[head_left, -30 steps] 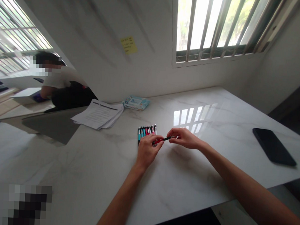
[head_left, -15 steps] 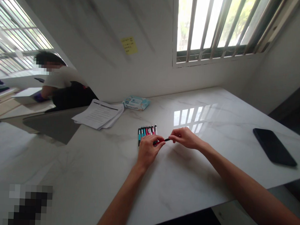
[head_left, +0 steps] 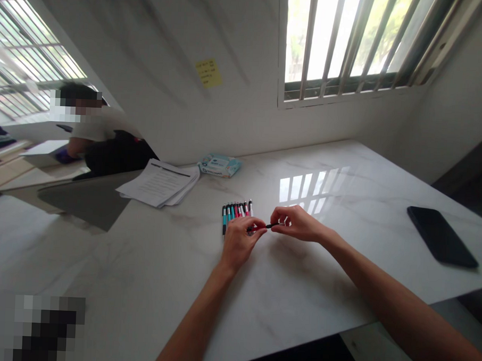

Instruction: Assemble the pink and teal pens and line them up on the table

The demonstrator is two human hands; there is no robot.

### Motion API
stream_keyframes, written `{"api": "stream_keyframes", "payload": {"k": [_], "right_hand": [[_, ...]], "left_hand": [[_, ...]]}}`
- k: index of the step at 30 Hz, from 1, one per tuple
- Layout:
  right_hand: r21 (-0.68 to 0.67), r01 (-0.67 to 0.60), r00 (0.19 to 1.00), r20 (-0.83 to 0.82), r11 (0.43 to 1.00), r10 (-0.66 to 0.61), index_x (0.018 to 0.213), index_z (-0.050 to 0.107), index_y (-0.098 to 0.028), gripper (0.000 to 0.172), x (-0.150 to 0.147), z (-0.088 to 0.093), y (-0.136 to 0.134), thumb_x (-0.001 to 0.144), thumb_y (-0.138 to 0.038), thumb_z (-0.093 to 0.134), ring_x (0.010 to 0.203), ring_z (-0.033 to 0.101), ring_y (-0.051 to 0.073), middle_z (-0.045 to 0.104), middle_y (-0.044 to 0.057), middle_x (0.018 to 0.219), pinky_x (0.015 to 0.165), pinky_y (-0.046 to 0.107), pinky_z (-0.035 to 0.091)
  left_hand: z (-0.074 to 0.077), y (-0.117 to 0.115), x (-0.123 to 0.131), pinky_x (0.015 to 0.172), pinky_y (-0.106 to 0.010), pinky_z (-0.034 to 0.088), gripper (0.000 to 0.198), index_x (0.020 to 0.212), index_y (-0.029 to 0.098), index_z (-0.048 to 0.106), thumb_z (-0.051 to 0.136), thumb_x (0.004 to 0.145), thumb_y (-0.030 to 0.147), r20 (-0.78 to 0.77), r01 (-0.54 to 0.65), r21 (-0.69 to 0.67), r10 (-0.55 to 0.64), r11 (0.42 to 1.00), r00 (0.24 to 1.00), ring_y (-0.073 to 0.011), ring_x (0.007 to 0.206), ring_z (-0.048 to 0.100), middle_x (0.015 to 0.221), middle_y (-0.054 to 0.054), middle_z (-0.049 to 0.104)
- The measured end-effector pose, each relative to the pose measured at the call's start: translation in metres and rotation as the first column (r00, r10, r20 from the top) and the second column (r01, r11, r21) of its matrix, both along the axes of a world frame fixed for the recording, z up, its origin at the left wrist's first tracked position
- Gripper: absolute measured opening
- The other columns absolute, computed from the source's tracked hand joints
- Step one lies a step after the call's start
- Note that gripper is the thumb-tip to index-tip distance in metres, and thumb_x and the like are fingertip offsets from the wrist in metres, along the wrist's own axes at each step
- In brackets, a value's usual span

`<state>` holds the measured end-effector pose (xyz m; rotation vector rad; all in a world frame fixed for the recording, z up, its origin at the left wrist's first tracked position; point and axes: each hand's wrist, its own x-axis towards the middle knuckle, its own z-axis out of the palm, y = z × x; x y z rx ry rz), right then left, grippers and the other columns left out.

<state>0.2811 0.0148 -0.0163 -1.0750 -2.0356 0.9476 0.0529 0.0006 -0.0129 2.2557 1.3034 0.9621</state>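
A red and black pen [head_left: 268, 226] is held level between my two hands, just above the marble table. My left hand [head_left: 239, 241] pinches its red barrel between thumb and fingers. On the black end, the thumb and fingertips of my right hand [head_left: 295, 223] are closed. Right behind my left hand, several pens [head_left: 236, 209] in teal, red and white lie side by side in a row, their lower parts partly hidden by that hand.
A black phone [head_left: 441, 236] lies at the right. Printed papers [head_left: 159, 182] and a blue wipes packet [head_left: 220, 165] rest near the wall, below a yellow sticky note [head_left: 209, 73]. A person [head_left: 103, 129] sits at the far left beyond a grey panel [head_left: 84, 200].
My right hand's fingers have shifted slightly on the black end of the pen. My left hand keeps its hold, almost unmoved.
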Motion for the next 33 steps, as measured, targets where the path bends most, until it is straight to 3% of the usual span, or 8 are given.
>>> {"api": "stream_keyframes", "payload": {"k": [6,11,16,21,25,30,33], "right_hand": [[0.027,0.061,0.998,-0.025,0.998,-0.060,0.093,0.075,-0.022,0.014,-0.0020,-0.0030,0.0013,0.090,-0.035,0.070,0.077,0.068,0.017,0.076,0.002,0.084,0.072,0.030,0.052],[0.045,0.080,0.997,0.015,0.996,-0.081,0.092,0.077,-0.023,0.012,-0.0027,-0.0005,0.0005,0.090,-0.035,0.072,0.076,0.068,0.018,0.076,0.002,0.084,0.070,0.028,0.050],[0.047,0.103,0.979,0.174,0.994,-0.110,0.074,0.075,-0.020,0.041,-0.0019,-0.0008,0.0005,0.102,-0.043,0.057,0.059,0.060,0.014,0.070,0.002,0.065,0.061,0.028,0.041],[0.071,0.058,0.996,0.069,0.996,-0.063,0.102,0.074,-0.024,0.020,-0.0019,-0.0013,0.0000,0.089,-0.039,0.075,0.073,0.064,0.016,0.074,0.002,0.084,0.066,0.027,0.045],[0.117,0.071,0.995,0.058,0.991,-0.078,0.094,0.075,-0.024,0.010,-0.0026,-0.0009,0.0002,0.092,-0.033,0.073,0.075,0.064,0.016,0.074,0.002,0.085,0.068,0.026,0.045],[0.112,0.093,0.972,0.203,0.989,-0.114,0.072,0.075,-0.019,0.043,-0.0026,0.0018,-0.0004,0.102,-0.046,0.058,0.059,0.054,0.013,0.066,0.002,0.063,0.061,0.027,0.036],[0.080,0.086,0.970,0.221,0.993,-0.102,0.076,0.076,-0.019,0.040,-0.0014,0.0023,-0.0009,0.100,-0.047,0.061,0.059,0.055,0.013,0.066,0.001,0.063,0.061,0.026,0.036]], "left_hand": [[-0.0032,0.0019,-0.0023,0.090,-0.038,0.050,0.021,0.108,0.027,0.079,0.075,0.089,0.035,-0.047,-0.029,0.005,0.029,1.000,0.998,-0.0245,0.093,0.072,0.095,-0.004,0.081],[-0.0049,0.0013,-0.0022,0.095,-0.044,0.045,0.012,0.093,0.029,0.082,0.073,0.091,0.037,-0.163,-0.033,0.013,0.035,0.999,0.986,-0.0267,0.094,0.070,0.093,-0.003,0.082],[-0.0044,-0.0005,-0.0010,0.095,-0.044,0.042,0.010,0.093,0.028,0.081,0.076,0.089,0.035,-0.184,-0.036,0.025,0.040,0.999,0.982,-0.0266,0.092,0.070,0.091,-0.002,0.082],[-0.0039,0.0003,-0.0009,0.099,-0.046,0.040,0.010,0.094,0.030,0.082,0.075,0.090,0.036,-0.135,-0.074,-0.014,0.071,0.997,0.988,-0.0251,0.088,0.073,0.092,-0.001,0.083],[-0.0053,0.0013,-0.0011,0.104,-0.046,0.039,0.012,0.094,0.031,0.082,0.074,0.090,0.038,-0.102,-0.076,-0.040,0.072,0.996,0.992,-0.0237,0.084,0.074,0.092,0.000,0.083],[-0.0073,0.0007,-0.0013,0.106,-0.045,0.038,0.017,0.097,0.030,0.082,0.072,0.091,0.042,-0.104,-0.060,-0.042,0.055,0.997,0.993,-0.0229,0.087,0.075,0.094,0.000,0.083],[-0.0065,0.0000,-0.0013,0.107,-0.044,0.038,0.019,0.097,0.030,0.082,0.070,0.092,0.044,-0.115,-0.056,-0.055,0.050,0.997,0.992,-0.0230,0.090,0.075,0.096,0.000,0.083]]}}
